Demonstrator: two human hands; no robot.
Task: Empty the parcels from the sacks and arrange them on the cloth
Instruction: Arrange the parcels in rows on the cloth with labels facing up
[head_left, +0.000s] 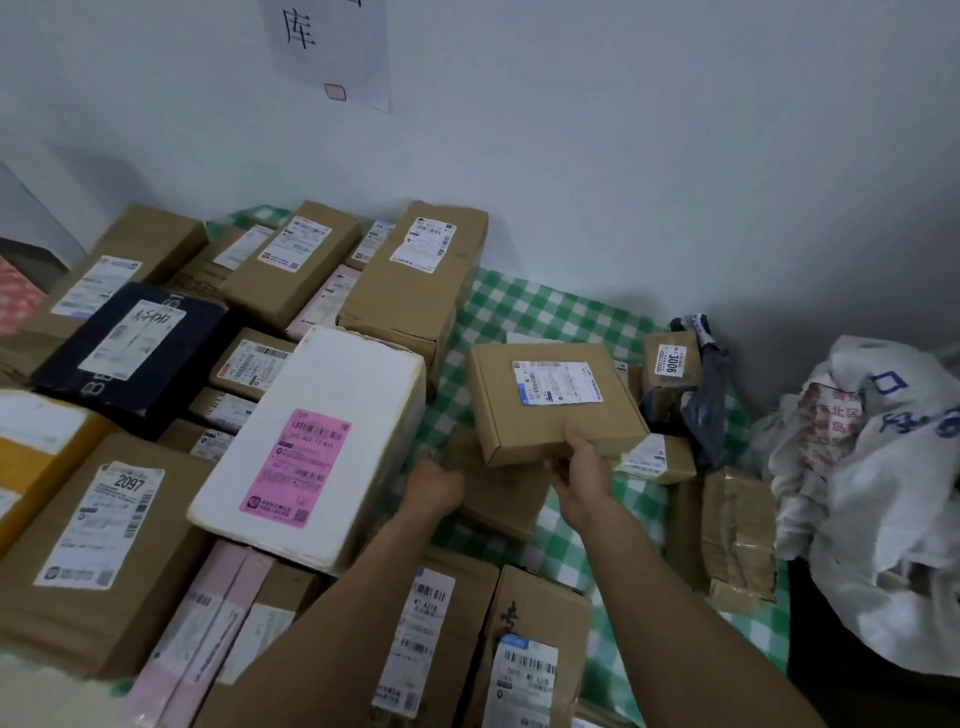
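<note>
Right hand (582, 478) is pinching the near edge of a flat brown cardboard parcel (556, 400), thumb on top and fingers underneath, holding it over the green-and-white checked cloth (535, 306). Left hand (434, 486) is touching a lower brown cardboard box (498, 499); its finger spread is blurred, so I cannot tell. A crumpled white woven sack (872, 493) is lying at right.

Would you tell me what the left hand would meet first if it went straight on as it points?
Probably the low brown box just ahead of the left hand; depth unclear.
</note>
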